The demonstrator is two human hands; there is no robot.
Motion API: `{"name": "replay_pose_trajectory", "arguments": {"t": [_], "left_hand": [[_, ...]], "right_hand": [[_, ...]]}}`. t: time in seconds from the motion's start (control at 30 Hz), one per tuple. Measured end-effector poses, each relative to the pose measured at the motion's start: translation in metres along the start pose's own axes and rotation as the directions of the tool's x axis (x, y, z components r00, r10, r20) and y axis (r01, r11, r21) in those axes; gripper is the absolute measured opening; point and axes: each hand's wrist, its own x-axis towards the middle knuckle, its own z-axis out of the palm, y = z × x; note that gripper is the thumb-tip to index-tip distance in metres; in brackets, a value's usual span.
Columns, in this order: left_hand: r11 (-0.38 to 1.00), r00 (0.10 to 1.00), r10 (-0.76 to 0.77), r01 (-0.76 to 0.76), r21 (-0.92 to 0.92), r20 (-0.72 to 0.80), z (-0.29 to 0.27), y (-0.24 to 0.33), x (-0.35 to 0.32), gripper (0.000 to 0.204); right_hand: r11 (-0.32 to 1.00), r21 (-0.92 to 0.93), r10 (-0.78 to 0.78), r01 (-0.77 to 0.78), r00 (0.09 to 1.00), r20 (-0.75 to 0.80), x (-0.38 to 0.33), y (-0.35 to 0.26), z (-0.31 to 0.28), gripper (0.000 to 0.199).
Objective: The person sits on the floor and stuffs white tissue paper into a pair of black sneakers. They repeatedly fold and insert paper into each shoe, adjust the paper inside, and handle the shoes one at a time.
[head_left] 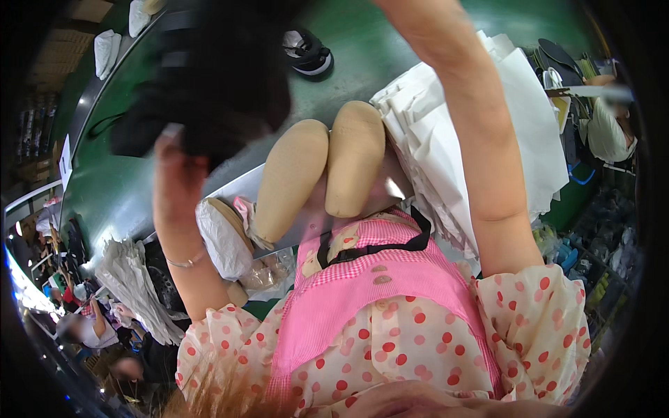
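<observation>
My left hand (180, 160) is raised at the left, fingers closed on the lower edge of a large black soft item (223, 83). Motion blurs this item, so its exact kind cannot be made out; a thin dark loop sticks out at its left. My right forearm (474, 104) reaches up past the top edge of the view, and the right hand lies outside it. Two beige cloth-covered rounded forms (355, 157) stand side by side in front of my pink apron. Beyond them a black shoe (308, 54) with a white sole line rests on the green table (362, 49).
A thick stack of white paper sheets (432, 132) lies under my right forearm. White-wrapped bundles (223, 240) sit beside my left forearm, with crumpled white sheets (132, 285) farther left. Dark soles (557, 56) lie at the far right. Other people are at the lower left and right.
</observation>
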Motion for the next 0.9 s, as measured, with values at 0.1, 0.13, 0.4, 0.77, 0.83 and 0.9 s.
{"name": "replay_pose_trajectory", "arguments": {"t": [0.1, 0.13, 0.4, 0.77, 0.83, 0.9], "left_hand": [[0.952, 0.901, -0.283, 0.306, -0.019, 0.328, 0.049, -0.019, -0.05, 0.039], [0.914, 0.86, -0.353, 0.401, -0.06, 0.369, 0.07, -0.028, -0.068, 0.039], [0.697, 0.789, -0.529, 0.614, -0.37, 0.313, 0.136, -0.097, -0.16, 0.058], [0.253, 0.632, -0.661, 0.694, -0.674, 0.403, 0.149, -0.134, -0.184, 0.062], [0.215, 0.657, -0.598, 0.683, -0.697, 0.459, 0.147, -0.138, -0.187, 0.06], [0.206, 0.65, -0.605, 0.686, -0.698, 0.46, 0.145, -0.144, -0.184, 0.06]], "right_hand": [[0.975, 0.138, -0.15, 0.176, 0.972, -0.181, -0.043, -0.031, -0.024, 0.065], [0.963, 0.189, -0.147, 0.191, 0.963, -0.227, -0.06, -0.027, -0.043, 0.063], [0.873, 0.475, 0.044, 0.115, 0.949, -0.312, -0.183, -0.012, -0.054, 0.061], [0.979, 0.201, -0.018, 0.039, 0.994, -0.109, -0.195, -0.047, -0.035, 0.078], [0.971, 0.235, -0.013, 0.034, 0.996, -0.091, -0.199, -0.05, -0.032, 0.077], [0.956, 0.294, 0.022, 0.008, 0.995, -0.098, -0.2, -0.056, -0.027, 0.078]]}}
